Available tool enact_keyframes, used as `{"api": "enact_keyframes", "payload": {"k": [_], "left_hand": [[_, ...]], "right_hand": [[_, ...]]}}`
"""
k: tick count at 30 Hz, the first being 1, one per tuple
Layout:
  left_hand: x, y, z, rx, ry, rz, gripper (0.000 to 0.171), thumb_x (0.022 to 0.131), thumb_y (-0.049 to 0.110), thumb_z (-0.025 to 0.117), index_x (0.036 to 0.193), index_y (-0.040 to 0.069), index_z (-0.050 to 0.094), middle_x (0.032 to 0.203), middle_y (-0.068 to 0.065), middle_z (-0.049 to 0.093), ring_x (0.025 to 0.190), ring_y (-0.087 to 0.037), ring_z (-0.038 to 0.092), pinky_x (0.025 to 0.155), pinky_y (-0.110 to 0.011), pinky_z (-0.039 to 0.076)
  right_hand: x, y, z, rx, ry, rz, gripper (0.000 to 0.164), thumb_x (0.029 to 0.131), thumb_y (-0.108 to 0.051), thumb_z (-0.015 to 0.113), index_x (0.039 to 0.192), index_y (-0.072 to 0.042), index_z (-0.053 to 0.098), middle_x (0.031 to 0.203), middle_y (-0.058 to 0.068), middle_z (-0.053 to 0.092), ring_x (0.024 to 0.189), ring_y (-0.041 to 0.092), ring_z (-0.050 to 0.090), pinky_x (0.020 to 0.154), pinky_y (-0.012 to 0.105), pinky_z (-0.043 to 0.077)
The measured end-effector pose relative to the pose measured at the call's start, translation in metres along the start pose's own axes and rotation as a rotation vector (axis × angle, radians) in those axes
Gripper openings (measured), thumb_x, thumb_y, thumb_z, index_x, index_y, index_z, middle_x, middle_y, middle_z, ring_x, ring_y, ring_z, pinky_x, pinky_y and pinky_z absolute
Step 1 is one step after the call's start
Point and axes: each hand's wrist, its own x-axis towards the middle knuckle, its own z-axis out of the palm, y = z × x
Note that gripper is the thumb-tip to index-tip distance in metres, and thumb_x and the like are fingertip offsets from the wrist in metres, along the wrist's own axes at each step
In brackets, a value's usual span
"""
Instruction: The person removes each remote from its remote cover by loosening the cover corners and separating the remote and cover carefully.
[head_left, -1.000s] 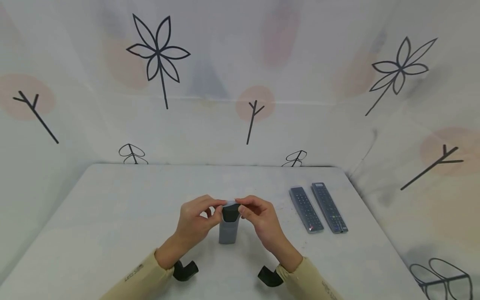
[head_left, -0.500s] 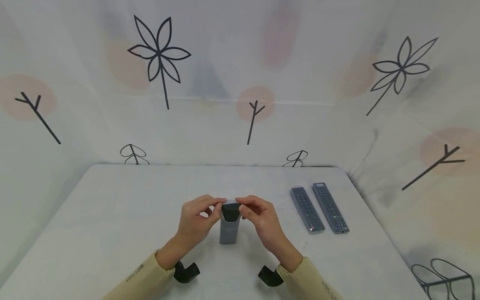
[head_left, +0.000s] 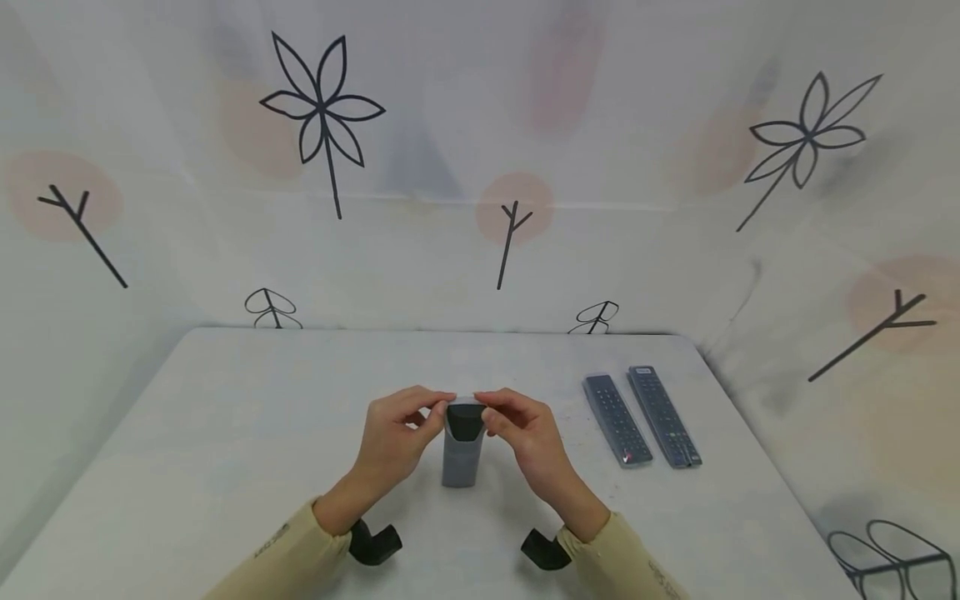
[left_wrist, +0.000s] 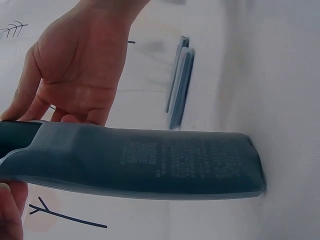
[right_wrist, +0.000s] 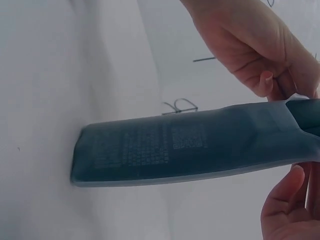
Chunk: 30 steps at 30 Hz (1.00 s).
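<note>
A dark remote control (head_left: 466, 422) stands upright on its lower end, inside a translucent protective cover (head_left: 461, 467). Its back faces me, and printed text with a square code shows through the cover (left_wrist: 145, 160) in the left wrist view. At the top left corner, my left hand (head_left: 390, 435) pinches the cover's edge between thumb and index finger. The right hand (head_left: 532, 437) does the same at the top right corner. The cover's opening leaves a bare dark patch of the remote (right_wrist: 307, 116) near the top, seen also in the right wrist view.
Two more remotes, a shorter one (head_left: 617, 420) and a longer one (head_left: 664, 417), lie side by side, buttons up, to the right on the white table (head_left: 300, 383). A black curved piece sits at each cuff (head_left: 375, 543). A patterned cloth (head_left: 420, 267) stands behind.
Both hands' fingertips have risen slightly at the top of the remote, and the cover's upper edge looks more level. The lower end stays on the table.
</note>
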Motion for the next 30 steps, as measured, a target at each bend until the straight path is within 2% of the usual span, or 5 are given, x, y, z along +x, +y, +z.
{"api": "enact_keyframes", "payload": {"k": [8, 12, 17, 24, 30], "left_hand": [[-0.003, -0.002, 0.002, -0.057, 0.010, -0.079, 0.018, 0.091, -0.005, 0.066, 0.101, 0.006, 0.077, 0.087, 0.003, 0.072, 0.069, -0.012, 0.062, 0.059, -0.028, 0.056], [-0.004, -0.003, 0.002, -0.064, 0.012, -0.080, 0.016, 0.092, -0.002, 0.067, 0.105, 0.003, 0.076, 0.087, 0.005, 0.071, 0.068, -0.012, 0.061, 0.058, -0.029, 0.056], [-0.003, -0.004, 0.001, -0.076, -0.021, -0.084, 0.017, 0.094, 0.002, 0.067, 0.108, 0.006, 0.076, 0.089, 0.004, 0.071, 0.068, -0.012, 0.060, 0.058, -0.029, 0.056], [0.001, -0.001, -0.005, -0.142, -0.116, -0.155, 0.021, 0.096, 0.005, 0.065, 0.116, 0.003, 0.072, 0.101, -0.002, 0.073, 0.083, -0.016, 0.065, 0.069, -0.031, 0.058], [0.002, 0.000, -0.008, -0.156, -0.114, -0.182, 0.019, 0.094, 0.006, 0.068, 0.113, 0.005, 0.074, 0.101, -0.003, 0.073, 0.087, -0.017, 0.069, 0.076, -0.031, 0.058]], "right_hand": [[-0.001, -0.002, 0.000, -0.008, -0.036, 0.019, 0.027, 0.098, -0.014, 0.064, 0.122, -0.002, 0.067, 0.113, 0.011, 0.067, 0.092, 0.022, 0.061, 0.080, 0.032, 0.052], [-0.002, -0.003, -0.001, -0.024, -0.044, 0.020, 0.029, 0.098, -0.015, 0.065, 0.124, -0.003, 0.067, 0.115, 0.011, 0.066, 0.096, 0.025, 0.062, 0.082, 0.032, 0.053], [-0.002, -0.002, -0.004, -0.028, -0.033, 0.022, 0.028, 0.100, -0.014, 0.061, 0.125, -0.002, 0.066, 0.116, 0.011, 0.066, 0.091, 0.026, 0.061, 0.082, 0.031, 0.052], [-0.002, -0.003, -0.004, -0.049, 0.004, -0.002, 0.027, 0.100, -0.008, 0.059, 0.125, -0.001, 0.066, 0.116, 0.011, 0.067, 0.089, 0.021, 0.061, 0.081, 0.030, 0.052], [-0.001, -0.002, -0.003, -0.090, 0.059, -0.054, 0.023, 0.097, -0.002, 0.061, 0.118, -0.003, 0.070, 0.111, 0.010, 0.069, 0.092, 0.021, 0.065, 0.079, 0.029, 0.055]]}}
